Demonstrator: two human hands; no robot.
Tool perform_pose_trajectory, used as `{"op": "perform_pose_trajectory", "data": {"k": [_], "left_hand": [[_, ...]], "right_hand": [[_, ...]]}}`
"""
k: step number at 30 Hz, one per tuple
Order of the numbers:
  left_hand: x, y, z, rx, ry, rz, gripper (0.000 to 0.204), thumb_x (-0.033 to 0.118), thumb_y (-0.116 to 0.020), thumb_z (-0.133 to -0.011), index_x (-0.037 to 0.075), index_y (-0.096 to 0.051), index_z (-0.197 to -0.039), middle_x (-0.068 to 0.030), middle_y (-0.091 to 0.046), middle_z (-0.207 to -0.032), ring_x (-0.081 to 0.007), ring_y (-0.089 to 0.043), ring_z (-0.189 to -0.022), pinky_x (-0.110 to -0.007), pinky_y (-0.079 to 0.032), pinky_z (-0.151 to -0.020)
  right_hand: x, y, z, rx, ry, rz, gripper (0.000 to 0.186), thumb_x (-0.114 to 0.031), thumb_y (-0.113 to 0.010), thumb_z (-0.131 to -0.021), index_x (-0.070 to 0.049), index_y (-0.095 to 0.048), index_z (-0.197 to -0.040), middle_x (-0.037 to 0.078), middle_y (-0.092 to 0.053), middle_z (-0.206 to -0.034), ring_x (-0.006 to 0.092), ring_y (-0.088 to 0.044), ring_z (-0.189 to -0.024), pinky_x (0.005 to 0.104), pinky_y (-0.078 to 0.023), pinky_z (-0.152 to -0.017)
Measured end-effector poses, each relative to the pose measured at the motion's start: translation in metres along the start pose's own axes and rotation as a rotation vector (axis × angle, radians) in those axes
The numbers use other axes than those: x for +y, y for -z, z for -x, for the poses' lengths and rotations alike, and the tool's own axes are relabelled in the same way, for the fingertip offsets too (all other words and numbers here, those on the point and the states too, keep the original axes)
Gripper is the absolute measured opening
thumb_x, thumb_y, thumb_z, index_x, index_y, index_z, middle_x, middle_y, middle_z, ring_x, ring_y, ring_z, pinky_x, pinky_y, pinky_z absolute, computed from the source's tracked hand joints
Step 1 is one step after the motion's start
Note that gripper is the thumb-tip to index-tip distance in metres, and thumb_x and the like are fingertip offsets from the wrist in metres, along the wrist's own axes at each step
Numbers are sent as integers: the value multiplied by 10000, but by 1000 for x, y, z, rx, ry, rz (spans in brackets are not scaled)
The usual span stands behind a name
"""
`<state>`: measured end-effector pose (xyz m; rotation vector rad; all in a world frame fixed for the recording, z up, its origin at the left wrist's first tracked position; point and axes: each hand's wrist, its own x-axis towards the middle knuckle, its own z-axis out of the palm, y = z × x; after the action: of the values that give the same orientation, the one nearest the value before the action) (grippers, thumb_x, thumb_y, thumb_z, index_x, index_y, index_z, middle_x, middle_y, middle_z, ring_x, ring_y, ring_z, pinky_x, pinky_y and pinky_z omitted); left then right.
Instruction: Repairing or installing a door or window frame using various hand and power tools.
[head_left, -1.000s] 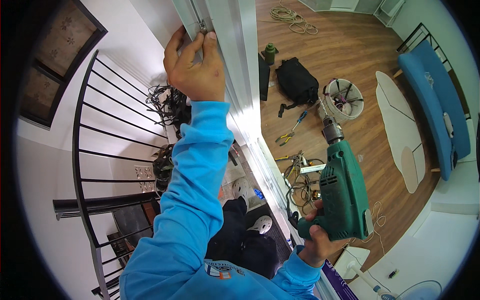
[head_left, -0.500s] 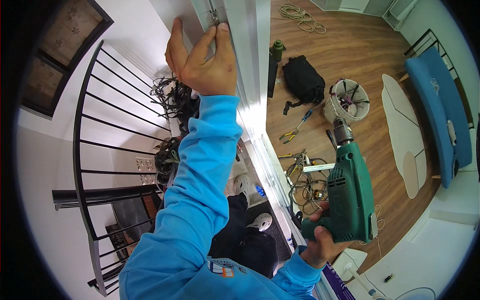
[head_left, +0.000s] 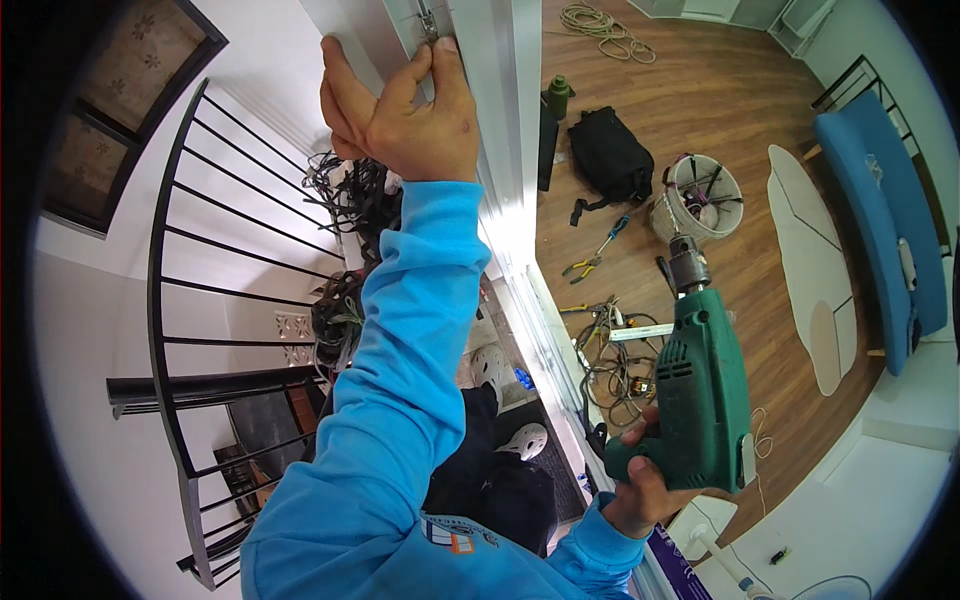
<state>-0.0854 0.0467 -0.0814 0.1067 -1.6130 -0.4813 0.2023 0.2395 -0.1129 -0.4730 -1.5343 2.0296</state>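
Observation:
My left hand reaches up a white door frame, two fingertips pinching at a small metal fitting in a channel, other fingers spread to the left. My right hand grips a green power drill low on the right, thumb on its handle. A metal chuck with a bit points upward from the drill, apart from the frame.
Left are a black railing and tangled cables. The wooden floor on the right holds a black bag, bucket, pliers, green bottle, rope and cord tangle. A blue sofa stands far right.
The left hand's outer fingers have spread leftward from the frame while two fingertips stay at the fitting. Hands, drill and surroundings sit slightly farther right in the picture.

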Motion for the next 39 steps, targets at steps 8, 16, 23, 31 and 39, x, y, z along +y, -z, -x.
{"op": "perform_pose_trajectory", "data": {"k": [8, 16, 23, 31, 39], "left_hand": [[5, 1, 1, -40, 15, -20, 225, 293, -778, -730, 77, -725, -766, -182, -355, -1444, -386, -302, -1305, -570, -197, -989], [2, 0, -1, -35, -2, 49, 217, 261, -778, -737, 55, -713, -751, -172, -455, -1362, -363, -363, -1262, -539, -249, -986], [-4, -3, 0, -27, -22, 97, 189, 240, -772, -740, 60, -720, -767, -86, -507, -1332, -355, -366, -1254, -546, -252, -993], [-3, 0, -4, -35, -46, 88, 102, 143, -772, -697, 75, -701, -723, -80, -604, -1194, -370, -368, -1220, -489, -247, -1030], [0, -1, -1, -28, -4, 90, 105, 153, -764, -716, 84, -686, -699, -40, -646, -1090, -334, -386, -1206, -471, -242, -1038]], "right_hand": [[5, -1, 10, 15, 3, 20, 700, -188, -739, -600, 69, -488, -1201, 193, -612, -974, 216, -602, -695, 303, -497, -614], [4, 0, 10, -23, -13, 6, 676, -174, -745, -604, 61, -501, -1189, 192, -610, -978, 225, -599, -728, 331, -496, -658], [4, -2, 13, -10, -5, -9, 674, -145, -740, -605, 72, -495, -1194, 202, -606, -988, 230, -597, -733, 329, -499, -643], [7, 2, 12, -4, -2, 32, 681, -168, -738, -607, 75, -496, -1195, 207, -605, -989, 226, -593, -725, 328, -500, -648], [7, 2, 12, 20, -21, 32, 681, -156, -716, -597, 75, -496, -1199, 209, -606, -1001, 228, -597, -735, 329, -503, -646]]}}
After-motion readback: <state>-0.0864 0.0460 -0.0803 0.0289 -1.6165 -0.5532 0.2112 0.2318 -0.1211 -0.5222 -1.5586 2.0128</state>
